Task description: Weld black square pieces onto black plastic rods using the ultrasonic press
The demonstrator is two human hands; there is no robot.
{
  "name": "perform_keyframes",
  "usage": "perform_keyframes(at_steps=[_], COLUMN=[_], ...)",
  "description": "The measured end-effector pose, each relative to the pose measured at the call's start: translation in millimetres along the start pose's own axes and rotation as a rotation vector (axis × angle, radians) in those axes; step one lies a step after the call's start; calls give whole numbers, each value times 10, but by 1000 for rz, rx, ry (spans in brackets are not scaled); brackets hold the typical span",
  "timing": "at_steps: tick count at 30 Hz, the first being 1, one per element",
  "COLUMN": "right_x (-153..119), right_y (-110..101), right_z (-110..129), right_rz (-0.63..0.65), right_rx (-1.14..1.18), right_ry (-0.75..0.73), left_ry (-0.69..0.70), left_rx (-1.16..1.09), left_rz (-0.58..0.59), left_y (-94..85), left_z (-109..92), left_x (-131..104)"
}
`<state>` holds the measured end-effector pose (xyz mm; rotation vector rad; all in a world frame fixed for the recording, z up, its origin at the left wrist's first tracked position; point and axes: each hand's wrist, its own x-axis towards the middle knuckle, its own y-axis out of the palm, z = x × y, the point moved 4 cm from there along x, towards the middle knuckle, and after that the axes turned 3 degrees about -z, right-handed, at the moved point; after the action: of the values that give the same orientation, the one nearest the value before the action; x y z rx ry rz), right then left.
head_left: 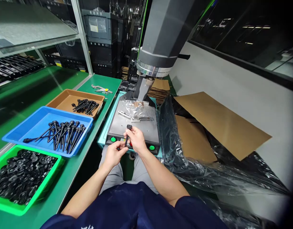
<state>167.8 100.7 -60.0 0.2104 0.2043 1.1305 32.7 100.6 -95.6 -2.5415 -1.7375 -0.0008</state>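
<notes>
A black threaded rod with a knobbed head [129, 127] stands nearly upright between my two hands, in front of the machine's base plate [115, 124]. My right hand [136, 138] pinches it just under the head. Lower down, my left hand [115, 154] has its fingers closed around the rod's bottom end. Behind the hands, a metal fixture [137, 119] partly covered by clear plastic film sits on the plate. Green buttons [113, 139] line the machine's front edge, and a red one is mostly hidden by my hands.
Left on the green bench stand a blue tray [22, 135] and a brown tray [58, 101] of similar rods, and a green bin [11, 208] of small black parts. Pliers [101, 89] lie behind. The machine head [158, 41] hangs above. Cardboard [222, 121] and black plastic sheeting lie right.
</notes>
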Motion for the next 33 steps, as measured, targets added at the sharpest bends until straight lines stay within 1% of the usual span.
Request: perform_keyframes(at_steps=[5, 11, 14, 18, 21, 24, 29, 31, 33], right_x=[-11, -5, 14, 54, 78, 76, -12, -49, -72], right_y=[-2, -3, -18, -43, -46, -45, -41, -42, -35], right_z=[-25, -26, -11, 17, 10, -20, -143, -198, -245], right_rz=[12, 19, 30, 28, 57, 132, 342, 389, 409], right_rx=[22, 41, 68, 99, 106, 119, 100, 69, 47], right_ry=[9, 31, 38, 12, 7, 22, 140, 156, 163], left_ry=[-29, -82, -143, -286, -295, -271, -247, -251, -260], left_rx=[-79, -158, -239, -304, -291, -279, -280, -276, -267], left_rz=[46, 63, 117, 224, 254, 235, 135, 101, 75], left_y=[16, 24, 28, 36, 34, 31, -25, -63, -103], left_z=[-5, -19, -1, 77, 84, 50, 17, 21, 25], left_x=[-10, -26, -47, -104, -136, -144, -116, -111, -117])
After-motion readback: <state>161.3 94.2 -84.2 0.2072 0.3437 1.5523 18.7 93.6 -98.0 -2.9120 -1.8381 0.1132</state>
